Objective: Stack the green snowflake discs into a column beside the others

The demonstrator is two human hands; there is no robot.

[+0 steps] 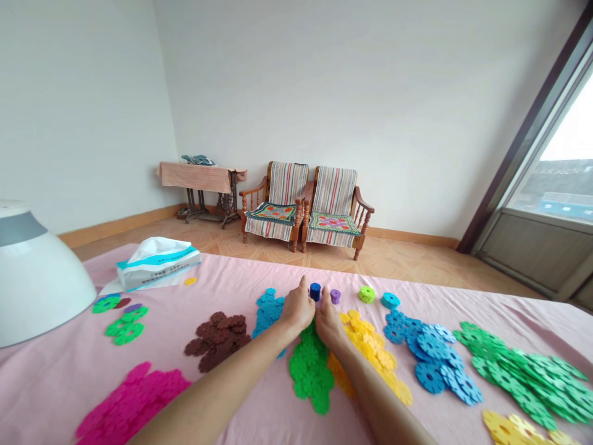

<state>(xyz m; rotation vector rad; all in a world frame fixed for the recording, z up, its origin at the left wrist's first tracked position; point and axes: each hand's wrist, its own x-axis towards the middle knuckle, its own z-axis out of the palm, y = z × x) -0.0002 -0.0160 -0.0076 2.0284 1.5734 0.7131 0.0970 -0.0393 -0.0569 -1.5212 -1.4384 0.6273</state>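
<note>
My left hand (299,307) and my right hand (329,322) are close together at the far end of a pile of green notched discs (311,368). Both thumbs point up and away from me; the other fingers are curled and mostly hidden. Between the thumbs appears a short dark blue stack of discs (315,292); whether either hand touches it, I cannot tell. A purple stack (335,296) stands just right of my right thumb. Beside my left wrist lies a light blue pile (267,315), and a yellow pile (368,346) spreads right of my right hand.
Lime (367,294) and blue stacks (390,300) stand farther right. Brown (220,340), magenta (134,405), blue (435,355) and green piles (528,374) lie around on the pink cloth (222,275). A tissue pack (160,262) and a white dome-shaped object (41,284) are at left.
</note>
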